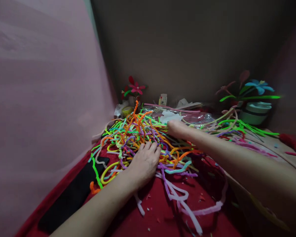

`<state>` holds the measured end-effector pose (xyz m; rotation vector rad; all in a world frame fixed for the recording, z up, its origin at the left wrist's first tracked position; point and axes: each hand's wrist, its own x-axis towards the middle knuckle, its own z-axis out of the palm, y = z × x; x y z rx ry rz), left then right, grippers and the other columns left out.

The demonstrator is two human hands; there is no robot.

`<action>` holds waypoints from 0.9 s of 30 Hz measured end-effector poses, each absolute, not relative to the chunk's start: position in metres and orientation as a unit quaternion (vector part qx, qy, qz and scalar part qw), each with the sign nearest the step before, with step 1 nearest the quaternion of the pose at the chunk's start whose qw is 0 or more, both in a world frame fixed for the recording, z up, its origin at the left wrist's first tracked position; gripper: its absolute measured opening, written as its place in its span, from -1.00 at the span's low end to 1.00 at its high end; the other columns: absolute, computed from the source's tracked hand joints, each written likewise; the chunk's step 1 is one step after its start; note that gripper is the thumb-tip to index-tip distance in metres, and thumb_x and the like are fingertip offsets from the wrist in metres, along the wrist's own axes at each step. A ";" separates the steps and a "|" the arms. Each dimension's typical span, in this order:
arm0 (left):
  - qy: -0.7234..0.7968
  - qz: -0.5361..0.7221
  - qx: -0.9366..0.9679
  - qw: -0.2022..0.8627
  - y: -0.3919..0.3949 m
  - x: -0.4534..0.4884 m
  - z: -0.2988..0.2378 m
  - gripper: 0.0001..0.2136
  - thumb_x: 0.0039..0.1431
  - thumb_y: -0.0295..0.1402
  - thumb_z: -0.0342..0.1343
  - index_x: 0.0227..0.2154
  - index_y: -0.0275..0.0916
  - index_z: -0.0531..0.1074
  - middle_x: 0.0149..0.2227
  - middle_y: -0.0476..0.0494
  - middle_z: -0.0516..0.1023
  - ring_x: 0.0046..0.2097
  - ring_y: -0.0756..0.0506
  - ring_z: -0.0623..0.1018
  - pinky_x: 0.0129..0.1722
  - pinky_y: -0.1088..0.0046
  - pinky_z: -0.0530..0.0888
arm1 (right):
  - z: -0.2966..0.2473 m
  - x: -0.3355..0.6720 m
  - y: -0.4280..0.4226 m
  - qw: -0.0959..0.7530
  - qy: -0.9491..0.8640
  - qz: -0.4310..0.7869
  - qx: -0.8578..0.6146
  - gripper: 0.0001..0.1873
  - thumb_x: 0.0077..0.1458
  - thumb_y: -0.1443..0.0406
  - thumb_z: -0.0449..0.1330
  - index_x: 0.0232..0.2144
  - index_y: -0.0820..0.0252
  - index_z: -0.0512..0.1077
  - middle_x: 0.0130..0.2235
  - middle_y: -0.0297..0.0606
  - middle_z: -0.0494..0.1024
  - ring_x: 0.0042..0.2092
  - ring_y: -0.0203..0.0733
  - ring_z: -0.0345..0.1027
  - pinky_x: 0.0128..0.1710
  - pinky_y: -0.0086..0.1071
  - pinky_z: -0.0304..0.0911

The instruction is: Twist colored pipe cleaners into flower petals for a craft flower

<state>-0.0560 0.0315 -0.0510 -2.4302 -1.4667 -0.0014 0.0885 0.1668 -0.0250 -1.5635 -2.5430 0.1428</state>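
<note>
A tangled heap of pipe cleaners (138, 135) in orange, green, purple, yellow and white lies on a red cloth (162, 210). My left hand (144, 163) rests palm down on the near edge of the heap, fingers stretched out flat. My right hand (175, 127) reaches further back into the pile; its fingers are curled and pressed into the strands. What they hold, if anything, is hidden.
A pink wall rises close on the left, a dark wall behind. At the back stand a red pipe-cleaner flower (135, 88), clear plastic wrapping (187, 117) and a pot with a blue flower (258, 110). A black flat object (71, 197) lies near left. Small scraps dot the cloth.
</note>
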 end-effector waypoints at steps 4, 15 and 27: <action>-0.507 -0.007 -0.849 0.150 0.032 -0.057 -0.053 -0.64 0.17 -0.52 -0.16 0.03 -0.38 0.29 -0.02 -0.34 0.38 -0.04 -0.24 0.32 -0.09 0.19 0.29 | -0.005 0.107 0.186 0.135 -0.810 0.095 -0.563 -0.81 -0.04 0.35 0.10 -0.43 0.34 0.49 -0.54 -0.25 0.41 -0.48 -0.31 0.22 -0.52 -0.48 0.04; -0.514 -0.002 -0.846 0.142 0.031 -0.057 -0.053 -0.64 0.17 -0.52 -0.16 0.02 -0.39 0.29 -0.01 -0.35 0.37 -0.04 -0.24 0.33 -0.07 0.17 0.29 | 0.003 0.127 0.192 0.262 -0.741 0.284 -0.549 -0.91 -0.08 0.40 0.13 -0.52 0.33 0.44 -0.68 -0.47 0.13 -0.63 -0.44 -0.07 -0.59 -0.45 -0.10; -0.513 0.010 -0.845 0.147 0.033 -0.057 -0.053 -0.66 0.17 -0.51 -0.16 0.00 -0.39 0.30 0.02 -0.32 0.36 -0.02 -0.24 0.33 -0.04 0.18 0.30 | 0.000 0.125 0.190 0.225 -0.767 0.210 -0.563 -0.87 -0.06 0.36 0.13 -0.47 0.34 0.47 -0.66 -0.41 0.20 -0.61 -0.40 0.01 -0.58 -0.46 -0.06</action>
